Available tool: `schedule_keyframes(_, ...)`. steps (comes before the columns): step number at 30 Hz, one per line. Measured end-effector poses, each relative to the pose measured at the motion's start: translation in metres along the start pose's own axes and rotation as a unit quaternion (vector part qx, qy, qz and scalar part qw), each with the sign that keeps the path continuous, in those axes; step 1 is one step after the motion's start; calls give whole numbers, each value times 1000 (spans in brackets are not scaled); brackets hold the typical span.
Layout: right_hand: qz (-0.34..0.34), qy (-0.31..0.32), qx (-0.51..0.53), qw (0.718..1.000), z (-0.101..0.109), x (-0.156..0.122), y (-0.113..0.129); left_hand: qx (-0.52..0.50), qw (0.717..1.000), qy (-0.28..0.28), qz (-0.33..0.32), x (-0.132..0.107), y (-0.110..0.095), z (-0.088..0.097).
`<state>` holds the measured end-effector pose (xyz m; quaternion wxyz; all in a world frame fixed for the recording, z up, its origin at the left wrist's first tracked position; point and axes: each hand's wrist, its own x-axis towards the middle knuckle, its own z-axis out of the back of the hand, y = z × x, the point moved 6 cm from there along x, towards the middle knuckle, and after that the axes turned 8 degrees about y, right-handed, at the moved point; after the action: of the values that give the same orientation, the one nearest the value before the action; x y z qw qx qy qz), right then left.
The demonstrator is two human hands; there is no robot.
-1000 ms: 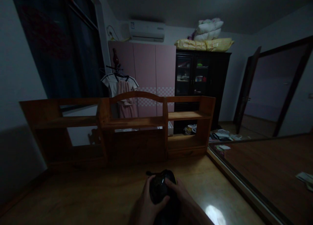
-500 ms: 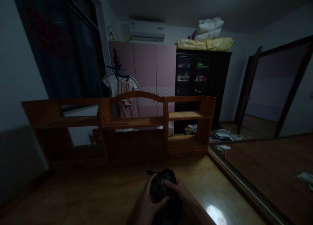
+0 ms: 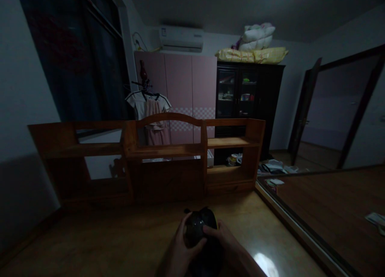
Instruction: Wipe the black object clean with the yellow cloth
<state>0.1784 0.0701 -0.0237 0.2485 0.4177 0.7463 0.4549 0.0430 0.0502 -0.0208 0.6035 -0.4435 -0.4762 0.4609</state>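
Observation:
A dark, glossy, rounded object (image 3: 198, 225) sits low in the middle of the view, just above a wooden desk top (image 3: 105, 241). My left hand (image 3: 177, 253) wraps its fingers round the object's left side. My right hand (image 3: 225, 245) grips the right side, a finger laid across its front. The room is dim and I cannot make out what the object is.
A wooden shelf unit (image 3: 168, 156) with open compartments stands along the desk's back edge. A lower wooden surface (image 3: 331, 205) lies to the right. Behind are a pink wardrobe (image 3: 180, 92), a dark cabinet (image 3: 246, 100) topped with bedding, hanging clothes (image 3: 150, 112) and an open doorway (image 3: 333, 112).
The hands and the dark object have hardly moved; my right fingers have shifted slightly over the object's front.

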Motion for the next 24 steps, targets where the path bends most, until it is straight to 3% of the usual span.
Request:
schedule_keyframes(5, 26, -27, -34, 999, 7, 3, 0, -90, 996, 28, 5, -1, 2, -6)
schedule_keyframes(9, 29, -74, -65, 995, 12, 7, -3, -98, 993, 25, 57, -1, 5, -8)
schedule_keyframes(11, 15, -89, -35, 995, 10, 6, -2, -102, 991, 7, 86, 0, 9, -7)
schedule_keyframes(16, -12, -9, 135, 991, -9, 4, 8, -190, 970, -46, 144, 4, 28, 0)
schedule_keyframes(20, 18, -87, 183, 979, 12, 5, 13, -348, 924, -65, 145, 5, 44, 4)
schedule_keyframes(24, 76, -142, 194, 968, 36, 7, 16, -399, 908, -52, 116, 4, 42, 10)
